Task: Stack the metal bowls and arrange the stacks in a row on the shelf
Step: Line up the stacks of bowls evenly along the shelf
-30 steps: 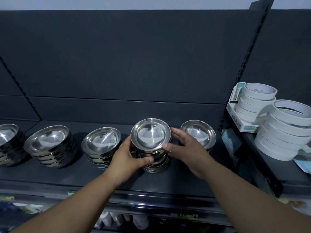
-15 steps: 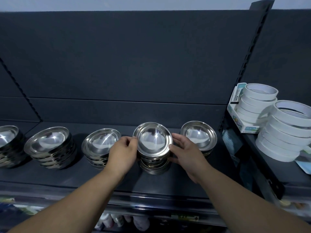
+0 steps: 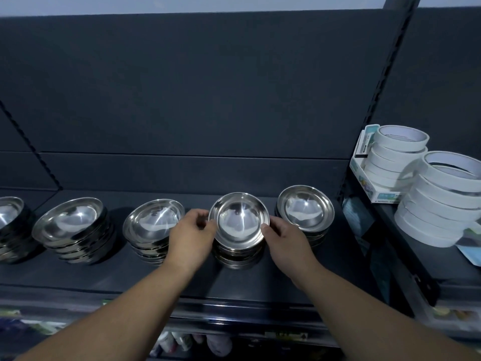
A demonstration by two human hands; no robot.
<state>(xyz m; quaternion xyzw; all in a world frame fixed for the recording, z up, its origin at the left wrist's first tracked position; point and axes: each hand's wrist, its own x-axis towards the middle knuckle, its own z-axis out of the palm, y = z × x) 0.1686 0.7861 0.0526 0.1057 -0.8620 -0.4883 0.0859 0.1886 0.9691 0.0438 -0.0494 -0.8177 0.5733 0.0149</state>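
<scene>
Several stacks of shiny metal bowls stand in a row on the dark shelf (image 3: 182, 277). My left hand (image 3: 191, 237) and my right hand (image 3: 286, 242) grip the left and right rim of the middle-right stack (image 3: 239, 222), which rests on the shelf. To its right is another stack (image 3: 305, 208), close to the shelf upright. Left of my hands stand a stack (image 3: 152, 224), a wider stack (image 3: 70, 222), and one cut off by the frame edge (image 3: 9, 214).
On the neighbouring shelf to the right stand two piles of white tape rolls (image 3: 442, 201), one partly in a small carton (image 3: 374, 186). A slotted upright (image 3: 374, 100) separates the two shelves. Goods on a lower shelf show below the front edge (image 3: 234, 308).
Both hands have pushed the held stack back and slightly right into line with the other stacks; the fingers have shifted from its sides up to the top rim.
</scene>
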